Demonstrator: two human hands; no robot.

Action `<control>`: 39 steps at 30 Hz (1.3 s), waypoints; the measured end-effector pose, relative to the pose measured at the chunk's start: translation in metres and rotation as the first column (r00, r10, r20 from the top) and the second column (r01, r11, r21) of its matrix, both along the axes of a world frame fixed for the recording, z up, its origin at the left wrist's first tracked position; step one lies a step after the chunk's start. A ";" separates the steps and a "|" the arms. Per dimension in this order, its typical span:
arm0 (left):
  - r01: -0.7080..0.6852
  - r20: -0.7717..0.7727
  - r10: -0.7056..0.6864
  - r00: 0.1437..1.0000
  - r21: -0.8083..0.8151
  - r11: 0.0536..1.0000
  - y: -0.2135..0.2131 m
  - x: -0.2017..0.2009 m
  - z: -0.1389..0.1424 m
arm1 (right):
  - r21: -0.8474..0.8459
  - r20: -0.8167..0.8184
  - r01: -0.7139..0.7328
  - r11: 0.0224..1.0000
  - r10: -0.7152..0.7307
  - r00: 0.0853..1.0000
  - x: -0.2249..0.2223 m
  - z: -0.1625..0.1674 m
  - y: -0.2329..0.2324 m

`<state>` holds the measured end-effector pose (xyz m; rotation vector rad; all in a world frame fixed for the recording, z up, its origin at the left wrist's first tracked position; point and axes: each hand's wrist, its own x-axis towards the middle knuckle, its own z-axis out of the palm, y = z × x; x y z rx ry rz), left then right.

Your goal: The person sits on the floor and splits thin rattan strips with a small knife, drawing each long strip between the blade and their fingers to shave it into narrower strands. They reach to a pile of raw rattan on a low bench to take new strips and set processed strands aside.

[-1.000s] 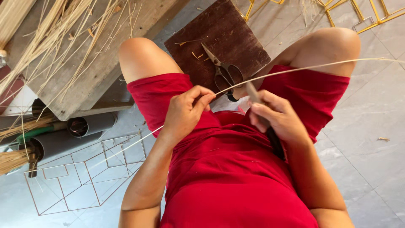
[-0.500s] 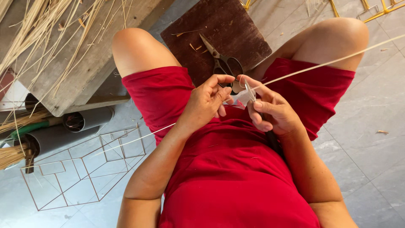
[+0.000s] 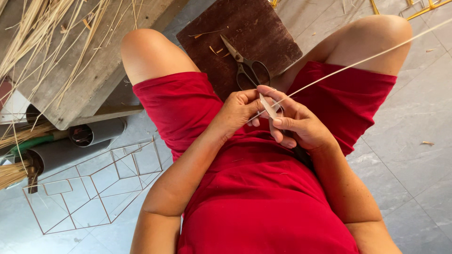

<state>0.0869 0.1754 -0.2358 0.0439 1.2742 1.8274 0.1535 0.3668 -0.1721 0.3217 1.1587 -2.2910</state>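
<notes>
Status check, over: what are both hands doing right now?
Left hand pinching the thin cane strip. Right hand holding small blade against it. Scissors idle on brown board beyond.

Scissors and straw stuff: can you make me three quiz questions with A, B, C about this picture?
1. Where are the scissors?
A. On the dark wooden board
B. In the left hand
C. On the grey pipes

2. What colour are the person's shorts?
A. Blue
B. Red
C. Green

3. How is the thin strip held?
A. Lying loose on the floor
B. Pinched between both hands
C. Tied around a knee

Answers: 1 A, the scissors lie on the board between the knees. 2 B, shorts and shirt are both red. 3 B, the left hand and the right hand meet on it at the lap.
</notes>
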 end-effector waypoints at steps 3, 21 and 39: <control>-0.068 0.005 0.069 0.998 -0.018 0.997 -0.005 -0.001 -0.002 | -0.024 -0.034 0.004 1.000 -0.005 0.999 0.001 -0.003 0.005; -0.910 -0.691 0.602 0.400 -0.220 0.352 -0.236 0.003 0.042 | -0.058 -0.119 0.251 0.966 -0.256 0.959 0.007 -0.018 0.038; -0.260 -0.498 -0.116 0.859 -0.619 0.741 -0.253 0.045 0.102 | 0.274 -0.333 0.456 0.847 -0.361 0.871 0.015 -0.009 0.112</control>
